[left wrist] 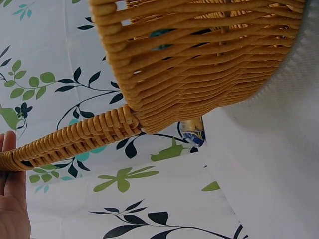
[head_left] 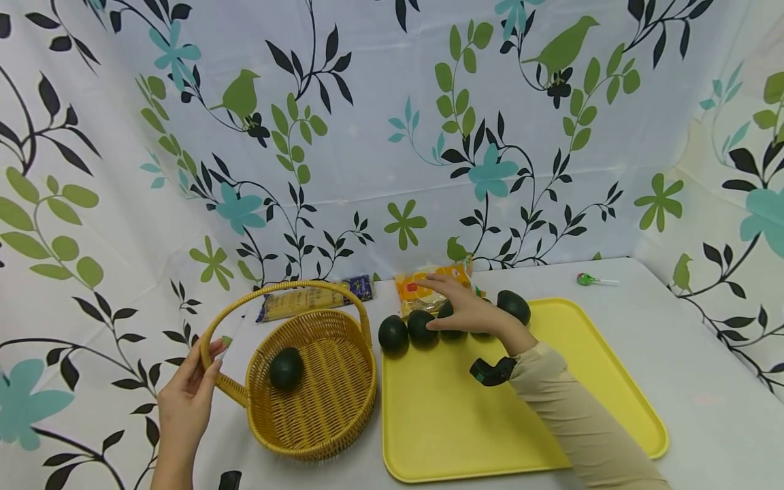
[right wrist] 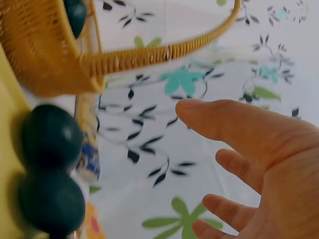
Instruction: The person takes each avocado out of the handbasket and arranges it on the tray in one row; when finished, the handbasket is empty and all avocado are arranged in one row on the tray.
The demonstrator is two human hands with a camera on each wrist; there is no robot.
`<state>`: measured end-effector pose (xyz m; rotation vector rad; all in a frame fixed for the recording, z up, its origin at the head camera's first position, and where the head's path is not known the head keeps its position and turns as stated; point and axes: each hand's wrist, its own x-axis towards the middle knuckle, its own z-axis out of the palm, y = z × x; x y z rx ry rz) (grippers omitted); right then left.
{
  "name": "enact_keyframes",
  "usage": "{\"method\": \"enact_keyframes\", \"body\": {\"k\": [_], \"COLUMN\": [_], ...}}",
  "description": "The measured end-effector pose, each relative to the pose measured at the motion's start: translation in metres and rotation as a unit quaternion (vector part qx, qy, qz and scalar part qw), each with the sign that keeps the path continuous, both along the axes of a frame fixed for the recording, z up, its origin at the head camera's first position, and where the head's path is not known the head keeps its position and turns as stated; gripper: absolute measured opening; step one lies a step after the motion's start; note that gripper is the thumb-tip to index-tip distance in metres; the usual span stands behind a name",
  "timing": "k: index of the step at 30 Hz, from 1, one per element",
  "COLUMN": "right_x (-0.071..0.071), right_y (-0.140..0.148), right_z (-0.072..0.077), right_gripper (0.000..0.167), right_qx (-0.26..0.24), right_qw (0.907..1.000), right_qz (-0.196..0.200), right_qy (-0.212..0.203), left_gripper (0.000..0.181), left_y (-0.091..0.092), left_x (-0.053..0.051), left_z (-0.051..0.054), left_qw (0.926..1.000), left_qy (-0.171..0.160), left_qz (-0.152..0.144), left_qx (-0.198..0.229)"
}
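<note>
My left hand [head_left: 186, 391] grips the arched handle [head_left: 212, 328] of a yellow wicker basket [head_left: 339, 371]; its fingers also show against the handle at the left wrist view's edge. One dark green avocado [head_left: 286, 369] lies inside the basket. On the right stands a yellow tray [head_left: 465, 422], with several more avocados [head_left: 393, 334] in a row along its far edge. My right hand [head_left: 480, 314] hovers over this row, fingers spread and holding nothing, partly hiding the middle avocados. In the right wrist view, a gap separates the hand [right wrist: 271, 164] from two avocados [right wrist: 52, 137].
Behind the basket lies a long yellow and blue packet [head_left: 306, 303]. An orange packet [head_left: 407, 292] sits behind the tray, partly covered by the right hand. A green-wrapped lollipop [head_left: 586, 279] rests at the back right. A leaf-patterned cloth [head_left: 380, 170] hangs behind the white table.
</note>
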<state>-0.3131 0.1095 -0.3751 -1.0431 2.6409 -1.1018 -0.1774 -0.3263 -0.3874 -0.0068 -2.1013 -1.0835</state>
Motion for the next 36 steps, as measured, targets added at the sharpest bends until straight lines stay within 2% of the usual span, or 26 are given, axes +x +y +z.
{"method": "enact_keyframes", "body": {"k": [4,11,15,20,25,30,36], "right_x": [0.007,0.02,0.025,0.035,0.048,0.059,0.06], "right_y": [-0.015,-0.038,-0.051,-0.067,-0.08,-0.09,-0.104], "right_z": [0.005,0.015,0.018,0.024,0.029,0.034,0.036], "right_gripper": [0.076,0.077,0.077,0.078,0.08,0.08,0.079], "right_qx": [0.003,-0.012,-0.015,0.003,0.005,0.002,0.007], "right_qw": [0.9997,0.9975,0.9962,0.9949,0.9916,0.9898,0.9853], "right_qz": [0.021,0.07,0.085,0.099,0.129,0.142,0.169], "right_qy": [0.009,0.002,0.007,0.017,0.008,0.009,0.025], "left_gripper": [0.053,0.054,0.054,0.054,0.054,0.054,0.054], "left_y": [0.0,-0.001,-0.001,-0.001,0.0,0.0,0.001], "left_x": [0.001,0.002,0.002,0.002,0.002,0.002,0.002], "left_z": [0.0,-0.001,-0.002,-0.002,-0.002,-0.002,-0.002], "left_qw": [1.0,1.0,1.0,1.0,1.0,1.0,1.0], "left_qy": [-0.001,-0.004,-0.002,0.0,0.001,0.0,-0.002], "left_qz": [0.0,0.004,0.004,0.0,-0.004,0.001,0.001], "left_qx": [0.001,-0.002,-0.002,-0.003,0.0,-0.002,-0.001]}}
